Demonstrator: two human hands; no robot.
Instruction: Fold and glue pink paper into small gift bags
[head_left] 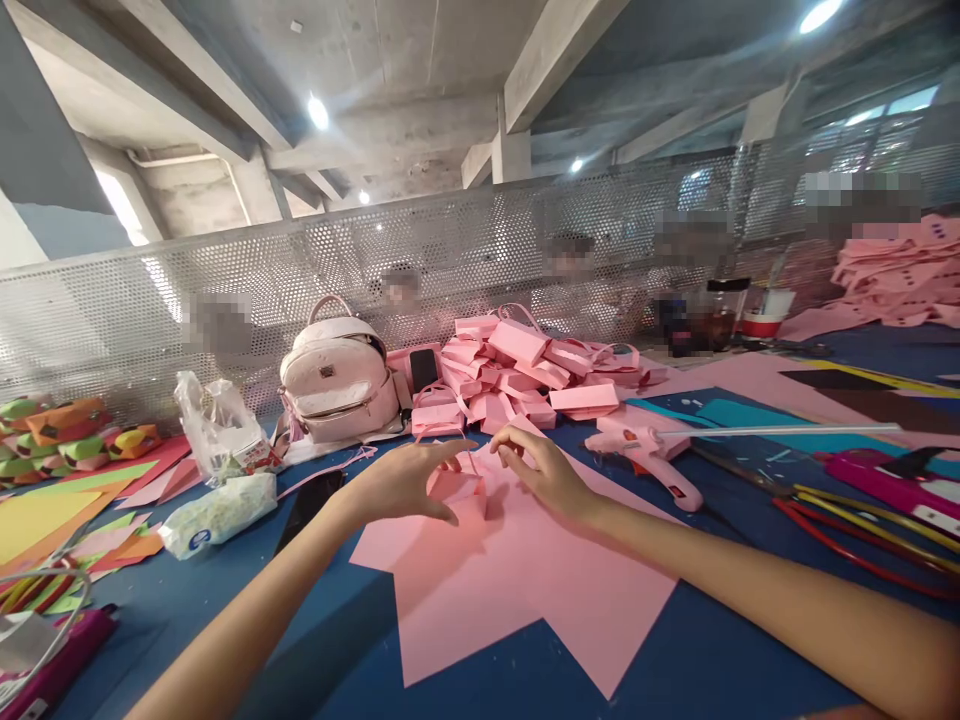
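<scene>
A small pink paper bag (471, 492) with a thin strip handle stands on overlapping sheets of pink paper (525, 580) in front of me. My left hand (401, 482) curves around the bag's left side, thumb and fingers spread apart; firm contact cannot be made out. To the right of the bag is my right hand (546, 470), its fingers loosely bent and apart just over the pink paper. Nothing shows in its grasp, though its thumb is mostly hidden. Beyond both hands lies a heap of folded pink paper bags (517, 360).
A pink glue gun (649, 455) with a long glue stick lies at right, near scissors (862, 520). Left are a dark phone (309, 505), a tissue pack (219, 515) and a pale backpack (337, 380). A perforated metal screen (465, 230) runs behind the table.
</scene>
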